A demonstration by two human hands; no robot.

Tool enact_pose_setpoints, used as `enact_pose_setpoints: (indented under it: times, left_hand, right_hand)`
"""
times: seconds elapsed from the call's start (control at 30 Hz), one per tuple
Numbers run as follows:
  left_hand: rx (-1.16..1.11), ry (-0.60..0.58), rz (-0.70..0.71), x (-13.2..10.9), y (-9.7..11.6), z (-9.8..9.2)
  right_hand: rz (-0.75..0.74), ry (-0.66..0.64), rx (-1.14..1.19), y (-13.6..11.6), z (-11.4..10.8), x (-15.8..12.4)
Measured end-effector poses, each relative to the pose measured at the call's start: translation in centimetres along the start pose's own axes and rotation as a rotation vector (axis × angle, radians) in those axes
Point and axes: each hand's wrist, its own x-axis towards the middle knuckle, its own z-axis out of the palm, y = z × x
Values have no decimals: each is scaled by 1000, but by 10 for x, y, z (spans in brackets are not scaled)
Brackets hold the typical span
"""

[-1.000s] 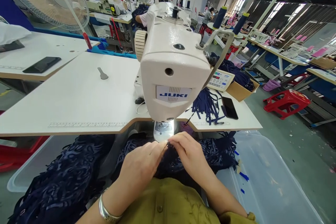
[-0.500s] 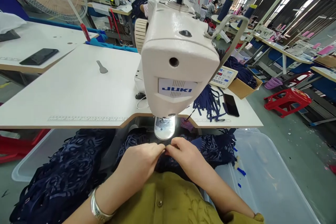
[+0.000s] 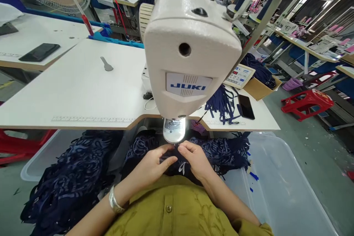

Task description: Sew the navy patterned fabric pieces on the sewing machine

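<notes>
The white JUKI sewing machine (image 3: 190, 55) stands before me, its lit end plate (image 3: 174, 129) just above my hands. My left hand (image 3: 155, 162) is open below it, thumb and forefinger parted, fingertips close to the plate's lower edge. Thumb and forefinger of my right hand (image 3: 195, 160) are pinched together beside it, on what looks like the dark edge of navy fabric; the fingers hide most of it. Patterned navy fabric (image 3: 221, 151) lies beneath and behind both hands. A small white loop (image 3: 181, 168) shows between my wrists.
A heap of navy fabric (image 3: 74, 169) fills the left bin. Clear plastic bin (image 3: 287, 188) at right holds blue scraps. On the white table (image 3: 83, 92) lie a grey spoon-shaped piece (image 3: 106, 64), navy strips (image 3: 221, 103) and a phone (image 3: 246, 107). A red stool (image 3: 307, 103) stands right.
My hands were pinched together at the fingertips; now they are slightly apart and my left thumb and forefinger have opened. The white loop has come into view. The camera has shifted slightly.
</notes>
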Motion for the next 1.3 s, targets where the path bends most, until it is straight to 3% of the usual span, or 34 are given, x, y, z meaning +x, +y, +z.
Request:
enact_pose_setpoints:
  times: [0.07,0.17,0.27,0.37,0.5,0.63,0.83,0.97,1.13,1.2,1.3]
  left_hand:
    - [-42,29,-24,0,0,5]
    - [-70,64,-43,2,5,5]
    - [-83,39,-23,2,12,1]
    - [-79,13,20,2,19,-2]
    - [-21,24,5,2,23,0]
    - [0,66,-17,1,22,3]
    - [1,120,90,-1,17,5]
    - [3,124,180,-1,14,6]
    - [-5,80,138,-1,21,6]
    - [-10,62,99,-2,24,5]
    - [-3,60,43,-2,26,3]
  right_hand:
    - [-53,35,27,2,6,-4]
    - [-222,82,-182,-2,6,-8]
    - [-306,-29,-296,-8,-2,-8]
    - [-202,-162,-101,-11,-2,-7]
    - [-46,18,204,-6,8,-9]
    - [-108,169,105,-5,13,-11]
    - [-179,136,-154,-14,4,-11]
    - [-126,88,28,-12,6,-10]
    - [130,38,375,-12,12,-10]
    - [143,61,385,-13,12,-11]
    - [49,81,256,-16,9,-14]
